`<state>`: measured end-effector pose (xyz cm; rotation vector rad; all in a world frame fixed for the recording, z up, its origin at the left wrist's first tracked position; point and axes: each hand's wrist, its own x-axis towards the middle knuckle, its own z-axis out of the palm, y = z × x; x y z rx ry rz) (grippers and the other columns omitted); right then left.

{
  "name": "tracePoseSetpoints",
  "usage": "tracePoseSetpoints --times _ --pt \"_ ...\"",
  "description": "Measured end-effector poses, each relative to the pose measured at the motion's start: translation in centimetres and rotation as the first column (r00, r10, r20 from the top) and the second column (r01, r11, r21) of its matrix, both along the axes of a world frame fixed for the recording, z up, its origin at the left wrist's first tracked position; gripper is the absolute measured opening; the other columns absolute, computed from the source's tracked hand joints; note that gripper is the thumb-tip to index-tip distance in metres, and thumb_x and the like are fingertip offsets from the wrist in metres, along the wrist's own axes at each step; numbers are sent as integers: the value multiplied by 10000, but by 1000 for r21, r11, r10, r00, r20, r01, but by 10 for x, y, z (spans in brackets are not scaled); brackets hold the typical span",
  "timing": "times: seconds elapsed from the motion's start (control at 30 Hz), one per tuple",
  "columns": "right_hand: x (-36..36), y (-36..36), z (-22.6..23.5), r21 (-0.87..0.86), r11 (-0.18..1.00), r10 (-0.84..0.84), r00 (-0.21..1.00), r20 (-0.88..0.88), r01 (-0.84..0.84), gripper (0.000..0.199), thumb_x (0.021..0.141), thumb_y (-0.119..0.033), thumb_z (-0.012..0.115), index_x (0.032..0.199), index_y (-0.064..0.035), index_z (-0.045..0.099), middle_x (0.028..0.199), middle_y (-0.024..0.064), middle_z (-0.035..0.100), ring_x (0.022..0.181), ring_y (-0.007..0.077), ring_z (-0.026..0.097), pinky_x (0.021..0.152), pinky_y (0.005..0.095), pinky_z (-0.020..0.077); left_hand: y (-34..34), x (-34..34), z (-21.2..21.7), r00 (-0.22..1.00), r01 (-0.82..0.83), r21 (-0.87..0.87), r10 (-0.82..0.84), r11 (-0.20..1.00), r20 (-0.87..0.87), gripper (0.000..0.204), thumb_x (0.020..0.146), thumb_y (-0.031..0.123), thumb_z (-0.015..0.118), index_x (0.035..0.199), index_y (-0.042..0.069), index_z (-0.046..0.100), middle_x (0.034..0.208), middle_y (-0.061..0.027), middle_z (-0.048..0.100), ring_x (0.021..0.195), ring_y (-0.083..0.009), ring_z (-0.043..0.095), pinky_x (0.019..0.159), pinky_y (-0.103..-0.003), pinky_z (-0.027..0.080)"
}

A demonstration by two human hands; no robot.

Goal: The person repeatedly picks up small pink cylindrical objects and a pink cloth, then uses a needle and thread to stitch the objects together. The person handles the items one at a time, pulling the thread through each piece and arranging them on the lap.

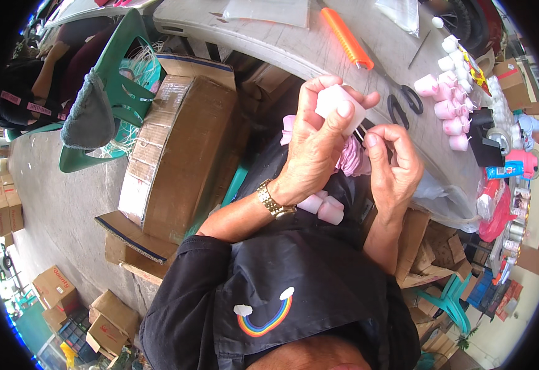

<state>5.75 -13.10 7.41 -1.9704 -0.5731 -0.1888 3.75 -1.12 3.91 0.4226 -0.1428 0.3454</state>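
A pale pink candle (341,105) sits tilted in my left hand (309,142), the thumb pressed on its side and the fingers around it. From its lower end a thin pale wick (359,130) points toward my right hand (396,163). The thumb and forefinger of that hand are pinched at the wick's tip. Below my hands, several pink candles (330,211) lie on my dark apron, and a bunched pink cloth (352,159) rests just behind them.
On the table (269,31) lie black-handled scissors (405,105), an orange-handled tool (345,38) and a thin metal rod (418,49). Rows of pink candles (447,110) stand at the right. A large cardboard box (180,154) and a green chair (124,86) are at my left.
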Motion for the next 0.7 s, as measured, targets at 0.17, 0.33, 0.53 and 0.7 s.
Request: tracePoseSetpoints --times 0.17,0.33,0.53,0.7 --pt "1 2 0 -40 998 48 997 63 -45 63 868 -7 636 927 10 623 827 57 636 712 135 583 670 263 479 -2 -2 -1 1000 13 27 -14 1000 16 457 914 202 645 1264 91 373 1156 -132 545 1238 -350 502 1009 -442 450" --pt "3 -4 0 57 989 137 991 0 -136 153 837 30 652 989 12 666 847 66 651 744 143 615 700 264 490 4 -3 -2 999 -41 104 41 994 4 458 915 191 643 1273 94 374 1140 -126 550 1236 -345 503 989 -438 468" --pt "-3 -2 -4 289 954 127 981 -147 -80 119 849 21 670 958 20 622 842 28 638 728 78 566 674 227 473 0 -5 2 1000 16 185 -18 983 7 502 899 200 669 1290 88 374 1122 -120 557 1217 -331 523 989 -438 462" --pt "-3 -7 0 164 982 104 993 -48 -95 89 846 11 673 911 17 611 821 16 600 678 66 515 611 206 429 6 -6 3 999 -42 189 44 981 -5 505 893 191 675 1281 75 373 1111 -121 561 1205 -329 531 980 -430 471"
